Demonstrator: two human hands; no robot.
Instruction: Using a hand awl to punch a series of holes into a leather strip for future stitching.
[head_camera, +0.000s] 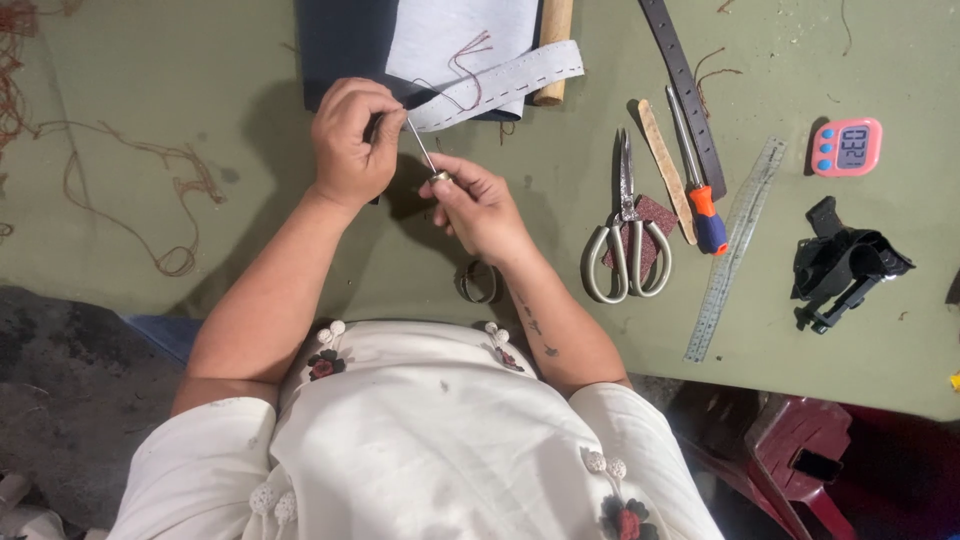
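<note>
- table: green, loose brown thread at left.
- dark sheet with grey cloth on top at far edge; white perforated strip lies across them.
- scissors, ruler, screwdriver, pink timer lie well right of the hands.
- left hand closed, pinching the tip of the awl, near the strip's end.
- right hand clamped on the awl's handle; hands close together.
- Judgement: keep the handle steady and fingertips clear of the point.

Craft or leather workshop: green worktable strewn with scissors, steel ruler, screwdriver, thread scraps, timer.
</note>
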